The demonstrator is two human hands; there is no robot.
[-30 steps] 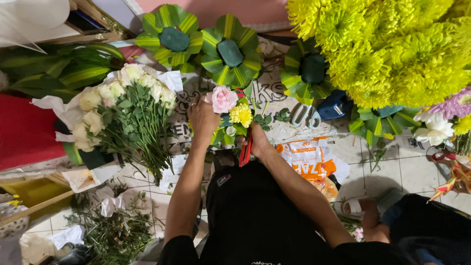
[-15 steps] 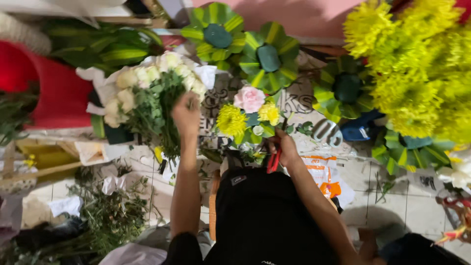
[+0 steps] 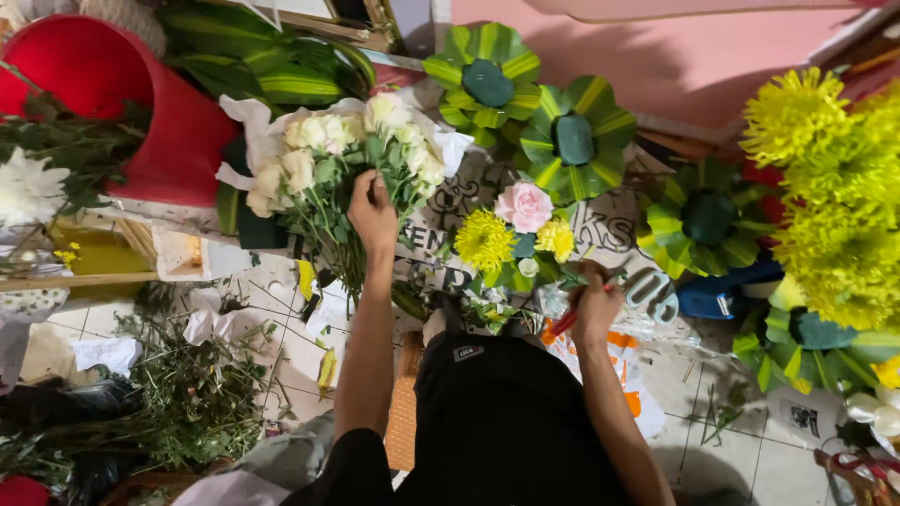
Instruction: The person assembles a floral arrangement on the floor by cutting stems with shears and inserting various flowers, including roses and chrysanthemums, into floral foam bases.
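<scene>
We note the left hand (image 3: 373, 208) has moved from the small arrangement (image 3: 514, 245) into the white rose bunch (image 3: 352, 159), fingers pinching a stem, while the right hand (image 3: 596, 300) stays closed around red-handled cutters (image 3: 568, 321).

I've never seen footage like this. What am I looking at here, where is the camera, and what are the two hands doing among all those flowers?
There is no machine: a person wears a camera on the head, so this single view looks straight down over their dark lap and bare arms.

The left hand reaches into a paper-wrapped bunch of cream-white roses and touches its stems. The right hand grips a red-handled tool, probably cutters, beside a small arrangement of one pink rose and yellow chrysanthemums.

Around them on the tiled floor lie folded green leaf rosettes, a big mass of yellow chrysanthemums, a red bucket and a heap of green trimmings.
</scene>
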